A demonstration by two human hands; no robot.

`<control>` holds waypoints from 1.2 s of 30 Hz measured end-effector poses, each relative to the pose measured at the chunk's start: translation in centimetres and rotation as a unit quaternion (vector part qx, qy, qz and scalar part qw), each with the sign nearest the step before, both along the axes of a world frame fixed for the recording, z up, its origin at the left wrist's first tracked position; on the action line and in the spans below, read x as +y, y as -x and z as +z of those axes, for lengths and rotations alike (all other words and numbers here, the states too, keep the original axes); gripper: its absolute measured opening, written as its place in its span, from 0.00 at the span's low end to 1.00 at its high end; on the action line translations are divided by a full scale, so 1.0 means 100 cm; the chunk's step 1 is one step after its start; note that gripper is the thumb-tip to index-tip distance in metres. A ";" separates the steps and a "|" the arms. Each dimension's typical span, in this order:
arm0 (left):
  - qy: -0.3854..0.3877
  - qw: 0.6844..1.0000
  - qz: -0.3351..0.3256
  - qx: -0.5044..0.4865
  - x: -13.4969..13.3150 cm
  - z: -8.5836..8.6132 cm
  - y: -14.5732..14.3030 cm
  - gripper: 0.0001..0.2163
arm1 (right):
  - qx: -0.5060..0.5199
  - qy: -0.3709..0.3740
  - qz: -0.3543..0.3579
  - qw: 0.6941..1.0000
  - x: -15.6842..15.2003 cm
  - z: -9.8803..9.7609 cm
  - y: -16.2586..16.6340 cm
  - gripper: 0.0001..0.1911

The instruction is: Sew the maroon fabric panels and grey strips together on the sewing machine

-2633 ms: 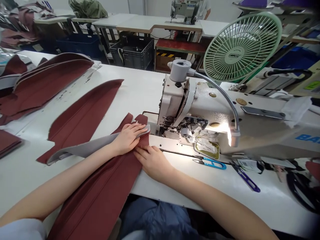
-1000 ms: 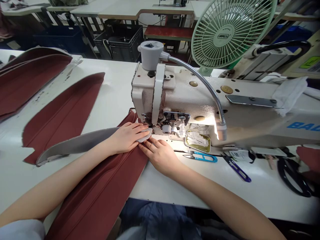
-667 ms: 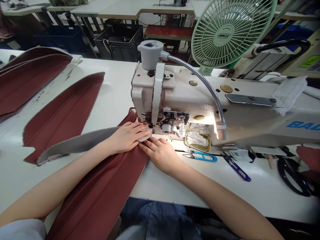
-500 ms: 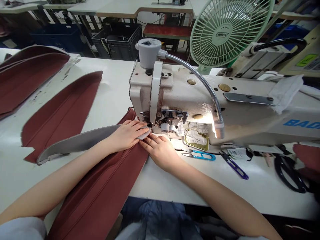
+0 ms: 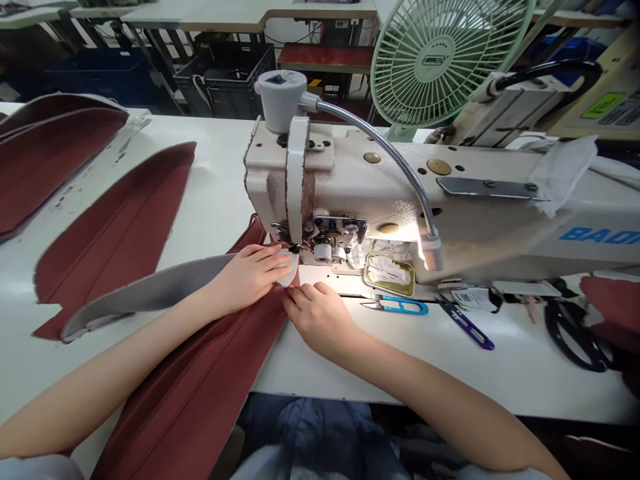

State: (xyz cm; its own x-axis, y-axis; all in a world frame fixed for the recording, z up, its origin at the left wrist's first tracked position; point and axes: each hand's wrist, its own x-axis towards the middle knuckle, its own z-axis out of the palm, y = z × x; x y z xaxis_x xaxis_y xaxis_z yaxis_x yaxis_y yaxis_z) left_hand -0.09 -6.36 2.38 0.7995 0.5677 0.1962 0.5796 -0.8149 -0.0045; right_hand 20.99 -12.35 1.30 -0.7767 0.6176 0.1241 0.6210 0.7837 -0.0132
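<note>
Maroon panel [image 5: 200, 380] is lying along the bench [image 5: 540, 380], its far end reaching the sewing mach. [image 5: 345, 173]. Gray strip [image 5: 175, 283] is trailing off to the L, w/ its pale end overlapping that far end nr the needle area [image 5: 295, 251]. L hand [image 5: 245, 279] is resting on the pale end, fingers extended; R hand [image 5: 321, 317] is curling its fingers at the panel's R edge. Whether either grip is pinching fabric: can't say, undersides hidden. Blue snips [image 5: 393, 305] are lying just R of R hand. Step is prob. calling for flat layers, aligned edges & fingertips well clear of needle area.
</note>
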 end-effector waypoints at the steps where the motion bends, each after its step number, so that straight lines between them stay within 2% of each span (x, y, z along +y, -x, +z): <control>1: -0.009 1.000 0.001 0.000 0.002 -0.001 -0.002 0.16 | -0.004 0.001 -0.006 1.000 0.001 0.000 0.000 0.12; 8: -0.015 0.999 0.025 0.018 0.008 0.004 -0.007 0.15 | -0.005 0.060 -0.016 0.998 0.001 0.002 -0.008 0.09; 12: 0.001 1.000 -0.012 0.012 0.011 0.008 -0.001 0.12 | 0.070 0.080 -0.012 0.994 0.001 0.005 -0.016 0.11; 17: -0.020 0.999 -0.032 -0.017 0.016 0.003 0.000 0.10 | 0.119 0.059 0.004 0.991 0.006 0.004 -0.019 0.12; 28: -0.041 0.999 -0.018 0.021 0.025 0.001 -0.011 0.08 | 0.095 0.018 -0.007 0.995 0.013 -0.008 -0.014 0.17; 36: -0.045 0.997 -0.052 0.015 0.039 0.003 -0.013 0.12 | 0.057 -0.003 -0.031 0.998 0.013 -0.016 0.003 0.19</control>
